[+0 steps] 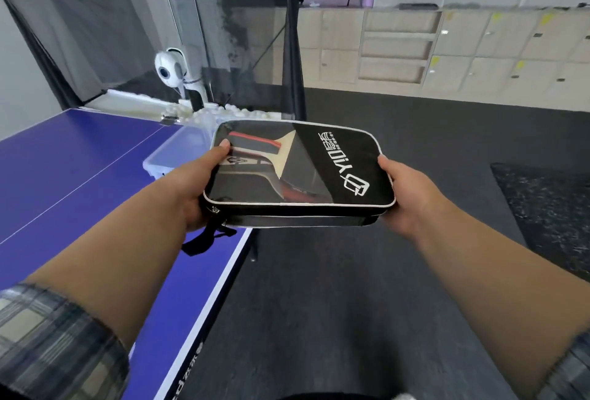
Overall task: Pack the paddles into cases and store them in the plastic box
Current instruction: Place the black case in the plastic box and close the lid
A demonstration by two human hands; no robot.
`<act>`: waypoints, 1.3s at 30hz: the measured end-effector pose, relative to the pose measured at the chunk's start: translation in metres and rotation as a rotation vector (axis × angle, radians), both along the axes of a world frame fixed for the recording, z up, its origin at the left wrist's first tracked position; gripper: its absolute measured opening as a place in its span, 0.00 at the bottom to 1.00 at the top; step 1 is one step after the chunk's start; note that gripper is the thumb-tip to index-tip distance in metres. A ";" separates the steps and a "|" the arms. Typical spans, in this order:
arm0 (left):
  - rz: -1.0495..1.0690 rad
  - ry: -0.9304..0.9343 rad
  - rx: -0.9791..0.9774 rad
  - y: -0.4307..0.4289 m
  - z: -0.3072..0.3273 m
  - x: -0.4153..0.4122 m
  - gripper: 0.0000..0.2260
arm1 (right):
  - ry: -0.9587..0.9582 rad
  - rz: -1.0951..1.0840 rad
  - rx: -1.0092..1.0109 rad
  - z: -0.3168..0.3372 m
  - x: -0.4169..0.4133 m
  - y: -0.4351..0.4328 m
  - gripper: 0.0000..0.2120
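Holding the case [297, 172] level, left hand [191, 195] and right hand [412, 201] each keep a closed grip on its ends; lower it flat into the plastic box [172, 153] beyond the left grip.

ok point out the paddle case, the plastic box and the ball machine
paddle case [348, 169]: head view, on its black printed top panel.
plastic box [178, 147]: head view, on its clear lid, left of the case.
ball machine [167, 69]: head view, on its white rounded head behind the net.
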State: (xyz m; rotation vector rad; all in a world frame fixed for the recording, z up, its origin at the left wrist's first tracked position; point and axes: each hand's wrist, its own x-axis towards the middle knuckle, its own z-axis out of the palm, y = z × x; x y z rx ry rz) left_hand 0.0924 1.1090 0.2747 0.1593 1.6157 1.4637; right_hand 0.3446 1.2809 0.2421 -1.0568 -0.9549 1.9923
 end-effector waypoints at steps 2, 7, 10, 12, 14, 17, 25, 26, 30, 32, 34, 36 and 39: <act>0.018 0.000 -0.008 0.035 -0.010 -0.015 0.22 | 0.000 0.028 -0.022 -0.013 -0.022 0.041 0.14; 0.149 -0.033 -0.007 0.112 -0.037 -0.050 0.22 | -0.030 0.134 -0.033 -0.035 -0.084 0.145 0.14; 0.252 -0.065 -0.007 0.149 -0.046 -0.070 0.22 | -0.066 0.210 -0.026 -0.037 -0.123 0.200 0.12; 0.317 -0.079 0.006 0.164 -0.053 -0.086 0.22 | -0.084 0.277 -0.014 -0.036 -0.156 0.232 0.12; 0.380 -0.098 0.006 0.173 -0.060 -0.105 0.23 | -0.097 0.320 -0.022 -0.039 -0.193 0.255 0.11; 0.482 -0.120 0.009 0.175 -0.071 -0.140 0.27 | -0.127 0.412 -0.029 -0.048 -0.255 0.276 0.10; 0.635 -0.078 0.005 0.201 -0.093 -0.268 0.23 | -0.168 0.540 0.051 -0.079 -0.433 0.320 0.06; 0.646 -0.067 0.015 0.205 -0.095 -0.283 0.23 | -0.177 0.551 0.057 -0.080 -0.452 0.325 0.07; 0.702 -0.085 0.052 0.214 -0.106 -0.332 0.24 | -0.207 0.633 0.099 -0.086 -0.517 0.342 0.09; 0.731 -0.097 0.064 0.215 -0.118 -0.350 0.24 | -0.205 0.701 0.125 -0.092 -0.546 0.348 0.08; 0.770 -0.106 0.076 0.216 -0.132 -0.364 0.23 | -0.217 0.792 0.159 -0.098 -0.576 0.353 0.07; 0.810 -0.132 0.092 0.220 -0.147 -0.374 0.23 | -0.261 0.882 0.185 -0.109 -0.606 0.358 0.08; 0.909 -0.179 0.019 0.226 -0.169 -0.381 0.23 | -0.356 0.993 0.210 -0.129 -0.646 0.365 0.08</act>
